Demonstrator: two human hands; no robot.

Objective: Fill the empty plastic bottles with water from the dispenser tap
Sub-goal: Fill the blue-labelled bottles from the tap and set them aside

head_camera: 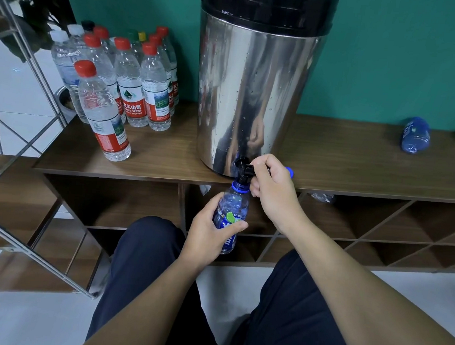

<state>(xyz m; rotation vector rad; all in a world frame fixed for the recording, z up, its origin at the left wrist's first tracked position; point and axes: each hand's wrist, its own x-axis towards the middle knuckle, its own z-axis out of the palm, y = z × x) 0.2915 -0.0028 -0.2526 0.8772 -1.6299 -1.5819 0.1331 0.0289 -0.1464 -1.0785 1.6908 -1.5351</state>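
At the top centre of the frame we see the steel dispenser (250, 92) with its black lid, standing on the wooden bench (358, 160) against a green wall. At the upper left a cluster of capped clear bottles (124, 82) stands on the bench, most with red caps and red labels, one nearer the front edge. At the far right a blue bottle (415, 135) lies on its side on the bench. In the centre, just below the bench edge, our left hand (210, 233) grips the blue-tinted bottle (231, 213) around its body, fingers curled about the label, its open neck held up right under the black tap (244, 167) at the foot of the dispenser. Our right hand (271, 186) curls over the tap's lever. A blue cap (289, 171) shows just behind that hand on the bench.
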